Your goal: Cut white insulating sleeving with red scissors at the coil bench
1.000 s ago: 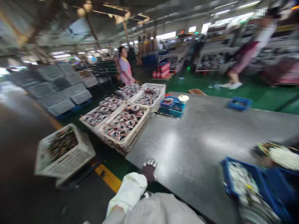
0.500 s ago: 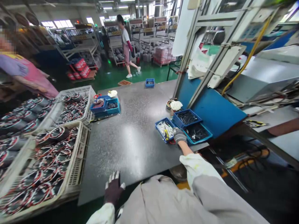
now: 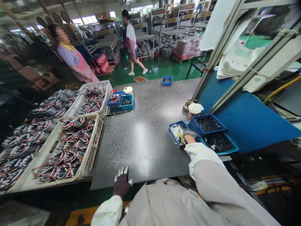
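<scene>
A blue tray [image 3: 175, 141] of small white pieces [image 3: 176, 129] sits on the grey table [image 3: 141, 157], toward its right side. A yellow-handled tool [image 3: 180, 139] lies in it. The right hand [image 3: 190, 134], in a grey glove, is at the tray's right side; its fingers are hidden, so I cannot tell whether it grips anything. The left hand [image 3: 121, 183], in a dark glove with pale fingertips, is open with fingers spread at the table's near edge.

Just right of the tray are a blue bin [image 3: 215, 131] and a teal bin [image 3: 227, 152], both holding black pieces. A white bundle [image 3: 196, 108] is behind them, near a blue panel [image 3: 246, 116]. Left of the table, a pale crate [image 3: 96, 146] holds ring-shaped parts [image 3: 70, 155] with red and white wires. Beyond the crates stands a person in a pink apron [image 3: 78, 64]; another person [image 3: 132, 40] is mid-stride on the green floor [image 3: 155, 70].
</scene>
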Tool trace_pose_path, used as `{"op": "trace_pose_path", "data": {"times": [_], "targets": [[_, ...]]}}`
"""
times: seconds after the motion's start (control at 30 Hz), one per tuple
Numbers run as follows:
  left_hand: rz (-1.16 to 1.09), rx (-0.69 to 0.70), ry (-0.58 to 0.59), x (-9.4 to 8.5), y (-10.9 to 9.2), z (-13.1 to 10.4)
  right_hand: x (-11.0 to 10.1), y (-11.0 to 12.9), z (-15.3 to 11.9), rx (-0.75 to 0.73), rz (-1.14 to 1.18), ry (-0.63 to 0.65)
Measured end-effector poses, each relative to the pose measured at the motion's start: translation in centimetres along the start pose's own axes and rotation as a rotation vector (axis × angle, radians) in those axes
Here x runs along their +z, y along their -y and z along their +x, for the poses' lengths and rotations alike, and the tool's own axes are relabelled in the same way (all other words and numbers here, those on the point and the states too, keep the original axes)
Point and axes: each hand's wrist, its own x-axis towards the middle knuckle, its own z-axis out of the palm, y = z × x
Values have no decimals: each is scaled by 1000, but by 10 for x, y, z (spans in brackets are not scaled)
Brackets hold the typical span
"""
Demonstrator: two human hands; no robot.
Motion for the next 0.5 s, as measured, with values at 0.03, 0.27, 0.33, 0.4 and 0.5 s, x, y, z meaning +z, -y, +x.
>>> {"op": "trace_pose_path", "data": {"times": [0.03, 0.27, 0.33, 0.4, 0.5], "targets": [[3, -4, 5, -1, -1, 0, -1, 0, 2, -9, -13, 4], [-15, -5, 37, -4, -2, -2, -2, 10, 10, -68, -88, 59], [-29, -5, 36, -5, -2, -2, -1, 9, 14, -63, -96, 71], [-36, -14, 39, -7, -3, -3, -2, 7, 19, -59, -96, 63], [-37, -28, 55, -10, -5, -5, -2, 5, 26, -59, -79, 24]]}}
